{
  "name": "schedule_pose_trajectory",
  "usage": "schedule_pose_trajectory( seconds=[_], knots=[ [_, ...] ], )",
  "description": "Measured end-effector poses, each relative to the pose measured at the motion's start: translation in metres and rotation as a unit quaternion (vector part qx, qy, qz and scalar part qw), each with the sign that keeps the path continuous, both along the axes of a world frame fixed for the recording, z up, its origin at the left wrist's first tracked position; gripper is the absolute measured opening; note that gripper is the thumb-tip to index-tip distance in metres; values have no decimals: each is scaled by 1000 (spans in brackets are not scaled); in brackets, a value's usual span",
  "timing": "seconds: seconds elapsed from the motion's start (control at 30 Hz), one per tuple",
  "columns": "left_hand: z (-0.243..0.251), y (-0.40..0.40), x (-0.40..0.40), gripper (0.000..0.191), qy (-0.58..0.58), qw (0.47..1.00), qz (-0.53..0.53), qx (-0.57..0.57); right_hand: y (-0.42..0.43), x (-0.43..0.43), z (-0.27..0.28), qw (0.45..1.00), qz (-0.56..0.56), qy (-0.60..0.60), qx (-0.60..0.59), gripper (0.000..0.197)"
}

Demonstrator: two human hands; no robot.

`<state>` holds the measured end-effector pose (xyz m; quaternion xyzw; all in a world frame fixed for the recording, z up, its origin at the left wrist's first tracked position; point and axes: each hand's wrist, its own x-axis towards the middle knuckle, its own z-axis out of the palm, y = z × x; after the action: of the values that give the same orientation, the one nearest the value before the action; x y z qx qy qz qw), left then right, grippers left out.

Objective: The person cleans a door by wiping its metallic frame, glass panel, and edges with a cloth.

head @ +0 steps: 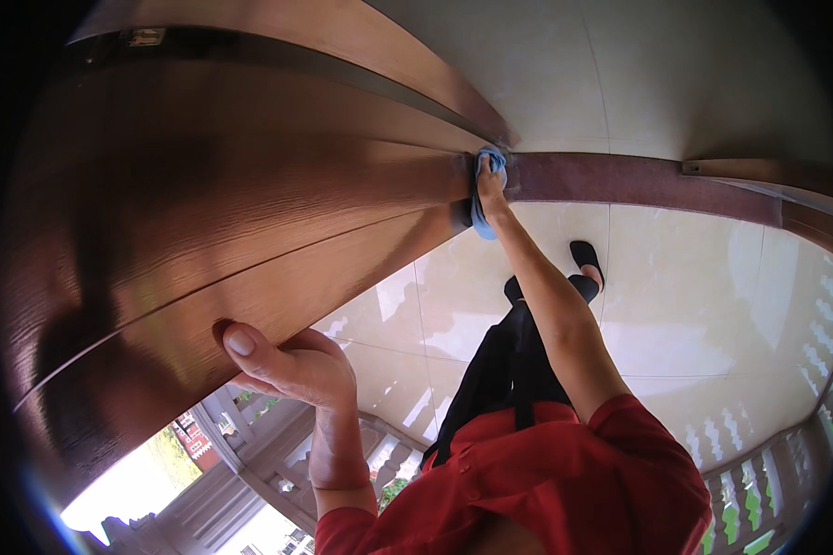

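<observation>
A glossy brown wooden door (250, 187) fills the left of the head view, standing ajar. My left hand (295, 368) grips its free edge, thumb on the near face and fingers partly hidden behind. My right arm reaches forward and down, and my right hand (489, 186) holds a crumpled blue cloth (484, 225). The cloth presses on the door's lower part, close to where door and reddish-brown threshold (597, 175) meet. Part of the cloth hangs below my hand.
Pale glossy floor tiles (666, 291) lie around my foot in a black slipper (584, 255). A second brown door or frame piece (736, 170) stands at the right end of the threshold. Behind me runs a stone balustrade (770, 479). Grey floor (562, 76) continues beyond the threshold.
</observation>
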<state>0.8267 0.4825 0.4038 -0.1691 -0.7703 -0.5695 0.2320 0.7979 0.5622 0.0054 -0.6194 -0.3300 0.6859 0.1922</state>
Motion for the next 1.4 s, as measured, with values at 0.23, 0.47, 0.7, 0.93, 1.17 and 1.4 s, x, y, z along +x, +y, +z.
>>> schedule_pose_trajectory(
  seconds=[0.23, 0.47, 0.7, 0.93, 1.17, 1.4],
  knots=[
    [-5, -2, 7, 73, -42, 993, 34, -105, 61, 27, 158, 959, 180, 146, 165, 80],
    [-6, 16, 15, 68, -8, 989, -100, 109, 70, 32, 341, 847, 176, 319, 386, 65],
    [-12, 8, 6, 70, -55, 973, -212, 68, 88, 11, 524, 684, 161, 431, 566, 63],
    [-20, 1, -8, 70, -74, 957, -280, 31, 76, 12, 671, 469, 27, 465, 750, 70],
    [28, -9, -18, 93, -2, 966, -259, 2, 58, 36, 664, 464, 94, 397, 786, 70],
    [141, 20, -44, 72, -29, 872, -371, 316, 6, 61, 569, 466, 244, 334, 782, 87]
  ],
)
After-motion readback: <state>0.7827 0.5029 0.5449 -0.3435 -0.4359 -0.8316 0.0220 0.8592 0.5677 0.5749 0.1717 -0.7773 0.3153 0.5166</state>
